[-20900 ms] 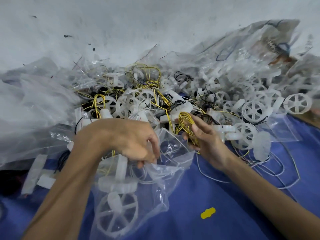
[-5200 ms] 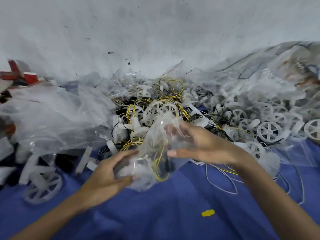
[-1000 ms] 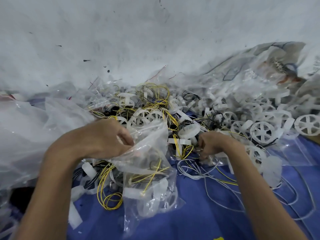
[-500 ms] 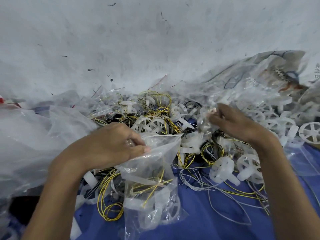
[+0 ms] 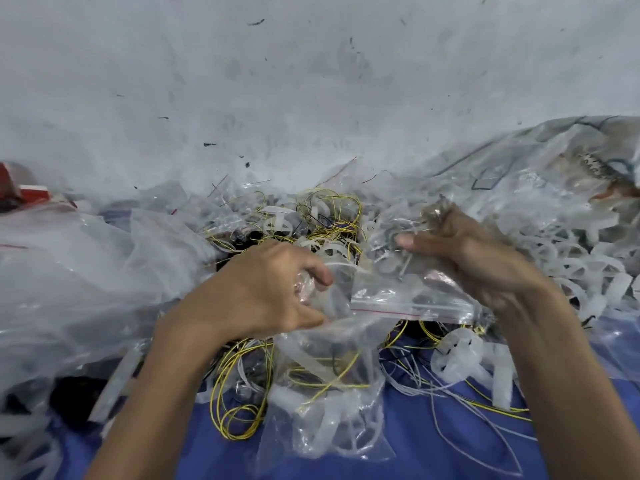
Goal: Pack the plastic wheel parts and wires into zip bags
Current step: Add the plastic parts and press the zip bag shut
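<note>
Mouth of a large clear bag is gripped by the left hand, with thumb and curled fingers pinching the gathered plastic. The bag's lower end is laid on a blue cloth. White wheel parts and yellow wire are seen through its side.

A small zip bag is held by the right hand, just beside the left. The fingers are curled tight into its upper part and the thumb is stretched leftward. Its red-lined zip edge is turned downward. Its contents are too blurred to be told.

A loose yellow wire coil is noted on the cloth below the left wrist. A pile of wheel parts is banked behind the right hand, and empty bags are heaped at left.
</note>
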Demonstrator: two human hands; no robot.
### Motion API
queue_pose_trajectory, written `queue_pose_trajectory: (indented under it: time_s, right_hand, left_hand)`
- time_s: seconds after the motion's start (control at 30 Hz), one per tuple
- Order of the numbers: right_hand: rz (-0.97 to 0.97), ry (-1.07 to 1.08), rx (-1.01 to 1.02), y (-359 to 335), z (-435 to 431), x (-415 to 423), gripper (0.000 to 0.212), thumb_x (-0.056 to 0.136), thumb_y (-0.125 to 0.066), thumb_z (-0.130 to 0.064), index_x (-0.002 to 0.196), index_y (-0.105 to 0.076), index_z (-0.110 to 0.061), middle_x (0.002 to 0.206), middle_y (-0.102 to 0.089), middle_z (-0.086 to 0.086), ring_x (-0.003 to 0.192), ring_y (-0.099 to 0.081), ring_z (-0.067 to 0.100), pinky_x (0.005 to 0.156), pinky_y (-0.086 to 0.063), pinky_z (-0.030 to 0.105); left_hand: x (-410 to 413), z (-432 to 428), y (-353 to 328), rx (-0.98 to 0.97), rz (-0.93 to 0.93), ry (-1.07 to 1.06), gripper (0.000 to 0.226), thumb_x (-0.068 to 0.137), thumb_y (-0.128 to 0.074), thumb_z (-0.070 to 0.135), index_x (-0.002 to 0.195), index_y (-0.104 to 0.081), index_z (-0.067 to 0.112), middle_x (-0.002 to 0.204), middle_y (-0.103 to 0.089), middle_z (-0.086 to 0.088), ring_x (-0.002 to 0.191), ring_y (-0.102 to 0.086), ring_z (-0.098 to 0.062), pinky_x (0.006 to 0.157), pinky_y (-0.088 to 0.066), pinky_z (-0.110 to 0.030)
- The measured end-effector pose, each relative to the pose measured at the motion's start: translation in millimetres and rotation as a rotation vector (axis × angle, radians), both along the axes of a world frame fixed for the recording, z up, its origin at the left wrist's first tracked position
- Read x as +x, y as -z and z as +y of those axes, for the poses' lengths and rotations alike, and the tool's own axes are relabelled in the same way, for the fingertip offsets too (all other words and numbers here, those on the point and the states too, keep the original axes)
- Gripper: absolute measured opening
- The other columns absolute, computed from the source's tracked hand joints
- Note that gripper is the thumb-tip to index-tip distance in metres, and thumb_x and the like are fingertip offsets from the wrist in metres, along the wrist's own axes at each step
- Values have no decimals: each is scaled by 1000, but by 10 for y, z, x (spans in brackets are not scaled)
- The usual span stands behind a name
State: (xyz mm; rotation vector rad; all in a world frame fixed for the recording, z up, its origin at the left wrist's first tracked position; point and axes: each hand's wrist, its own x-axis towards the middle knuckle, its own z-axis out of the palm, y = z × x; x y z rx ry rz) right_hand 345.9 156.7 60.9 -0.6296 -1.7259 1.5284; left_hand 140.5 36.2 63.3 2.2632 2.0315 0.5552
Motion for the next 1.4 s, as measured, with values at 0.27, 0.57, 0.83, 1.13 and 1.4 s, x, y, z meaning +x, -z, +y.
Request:
queue_pose_trajectory:
  time_s: [0.27,0.57,0.83,1.13,1.4]
  right_hand:
    - [115,-85,142,-65,-151,-103,66,60,-82,-16,117,-49,-15,80,-72,8,73,-70,20,60,-54,23]
    - [59,-174,311,-18,-372,-390,22,90,-53,-24,91,-54,-2,76,-65,1,71,-64,12,60,-50,20]
    - [-624,149,884,-49,-557,-453,5,78,-73,-23,80,-68,-24,73,-63,-12,75,-59,0,65,-40,13]
    - [-730,-149,583,-12,-482,-373,8,87,-63,-28,93,-64,-24,78,-70,-5,75,-66,10,69,-48,30]
    - [-245,64,226,-203,-420,-377,37,86,-53,5,95,-54,-31,51,-59,-8,42,-49,9,45,-36,17]
  left_hand:
    - [-61,-45,0,-92,-37,51,82,51,-76,63,121,-47,32,108,-48,26,83,-48,11,70,-36,-10]
    - [61,-32,-38,-31,-34,34,49,68,-77,49,106,-56,25,95,-55,16,91,-53,-3,74,-41,-14]
    - [28,-80,-93,-125,-357,20,39,72,-80,13,104,-61,26,75,-63,15,67,-59,2,59,-43,-12]
    - [98,-67,-70,-53,-271,23,60,65,-83,22,115,-52,36,83,-51,25,65,-48,21,60,-33,1]
    - [-18,-121,-119,-46,-182,12,67,38,-74,66,88,-56,25,87,-54,20,81,-51,2,75,-38,-12]
